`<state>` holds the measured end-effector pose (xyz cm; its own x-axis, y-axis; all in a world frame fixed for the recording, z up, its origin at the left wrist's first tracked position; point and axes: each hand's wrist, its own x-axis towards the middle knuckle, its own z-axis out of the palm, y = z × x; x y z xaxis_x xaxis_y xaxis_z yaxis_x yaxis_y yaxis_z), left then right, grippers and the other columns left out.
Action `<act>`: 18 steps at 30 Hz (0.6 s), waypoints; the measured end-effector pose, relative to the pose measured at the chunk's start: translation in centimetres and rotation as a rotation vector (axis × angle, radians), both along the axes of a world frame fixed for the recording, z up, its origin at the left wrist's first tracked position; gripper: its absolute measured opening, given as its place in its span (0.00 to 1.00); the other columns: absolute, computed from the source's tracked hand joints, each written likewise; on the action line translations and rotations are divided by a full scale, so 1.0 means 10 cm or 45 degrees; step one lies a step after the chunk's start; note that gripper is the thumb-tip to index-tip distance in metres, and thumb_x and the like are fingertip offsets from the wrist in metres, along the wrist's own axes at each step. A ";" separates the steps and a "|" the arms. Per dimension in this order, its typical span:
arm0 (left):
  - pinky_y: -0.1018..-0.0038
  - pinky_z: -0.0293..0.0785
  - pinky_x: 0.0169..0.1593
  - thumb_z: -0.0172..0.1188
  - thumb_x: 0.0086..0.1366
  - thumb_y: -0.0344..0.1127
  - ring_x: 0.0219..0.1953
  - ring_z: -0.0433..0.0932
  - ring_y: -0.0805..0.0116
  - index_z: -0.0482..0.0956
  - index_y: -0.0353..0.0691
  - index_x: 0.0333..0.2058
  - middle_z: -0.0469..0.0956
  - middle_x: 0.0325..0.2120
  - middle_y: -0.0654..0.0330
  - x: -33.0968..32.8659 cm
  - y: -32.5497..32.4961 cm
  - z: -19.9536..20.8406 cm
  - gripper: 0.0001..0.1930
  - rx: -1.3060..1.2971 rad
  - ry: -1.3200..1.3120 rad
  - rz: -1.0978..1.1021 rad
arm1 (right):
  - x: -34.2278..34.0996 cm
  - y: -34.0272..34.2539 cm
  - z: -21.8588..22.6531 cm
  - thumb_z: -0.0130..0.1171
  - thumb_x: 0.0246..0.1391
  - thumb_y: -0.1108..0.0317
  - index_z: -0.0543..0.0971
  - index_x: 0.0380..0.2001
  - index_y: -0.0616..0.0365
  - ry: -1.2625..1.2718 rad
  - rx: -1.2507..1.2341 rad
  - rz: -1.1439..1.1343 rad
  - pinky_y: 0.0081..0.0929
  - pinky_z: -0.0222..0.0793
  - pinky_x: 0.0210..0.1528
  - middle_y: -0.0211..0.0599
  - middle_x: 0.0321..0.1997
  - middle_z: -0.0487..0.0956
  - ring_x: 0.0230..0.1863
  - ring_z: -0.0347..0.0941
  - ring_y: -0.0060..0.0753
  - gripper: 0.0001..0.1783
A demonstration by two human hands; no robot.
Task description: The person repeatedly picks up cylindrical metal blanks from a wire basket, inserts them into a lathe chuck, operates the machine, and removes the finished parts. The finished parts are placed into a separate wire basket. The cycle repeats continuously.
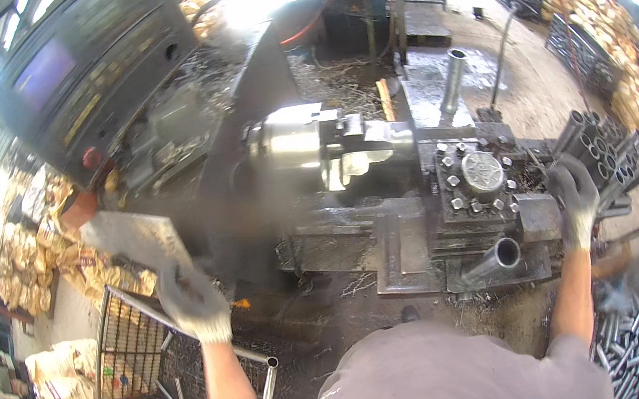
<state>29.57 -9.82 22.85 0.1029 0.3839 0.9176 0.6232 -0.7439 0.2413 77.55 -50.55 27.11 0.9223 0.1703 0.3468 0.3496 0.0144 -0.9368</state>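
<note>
While the right gloved hand (578, 200) is hovering right of the tool post (478, 184), those metal tubes (602, 156) are sitting just right of its fingers. Left gloved hand (192, 301) is hanging near the grey panel (139, 235); can't tell if either's gripping anything tbh.

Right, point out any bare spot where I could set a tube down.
Bare-looking: the concrete floor between the curved rod and wire crate; the flat steel plate left of the tool post. Crowded: around the right hand, between tool post and stacked tubes; the lower right corner, heaped with short tubes.
</note>
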 end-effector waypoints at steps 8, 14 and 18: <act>0.50 0.78 0.63 0.51 0.77 0.50 0.57 0.84 0.40 0.42 0.44 0.81 0.83 0.56 0.35 1.01 1.87 1.87 0.43 -0.793 0.682 0.507 | -0.76 -1.15 -1.14 0.64 0.67 0.71 0.85 0.51 0.67 0.321 -0.094 -0.258 0.21 0.78 0.44 0.31 0.41 0.86 0.39 0.81 0.22 0.14; 0.53 0.74 0.66 0.50 0.77 0.52 0.64 0.79 0.41 0.71 0.36 0.70 0.77 0.63 0.36 1.07 1.86 1.95 0.31 -0.734 0.503 0.421 | -1.22 -1.30 -0.98 0.66 0.64 0.73 0.88 0.46 0.65 0.327 -0.292 -0.230 0.21 0.80 0.41 0.35 0.40 0.88 0.38 0.83 0.21 0.10; 0.64 0.85 0.48 0.63 0.75 0.32 0.46 0.87 0.57 0.80 0.32 0.58 0.86 0.48 0.51 0.95 0.37 1.15 0.17 0.247 0.223 -0.361 | -1.30 -1.26 -1.08 0.66 0.62 0.77 0.86 0.46 0.69 0.467 -0.064 -0.180 0.20 0.83 0.39 0.38 0.39 0.88 0.34 0.85 0.24 0.11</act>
<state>39.09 -6.15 34.36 0.3413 0.1387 0.9297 0.4056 -0.9140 -0.0126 64.56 -63.11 16.32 0.9990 0.0412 -0.0155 -0.0130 -0.0591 -0.9982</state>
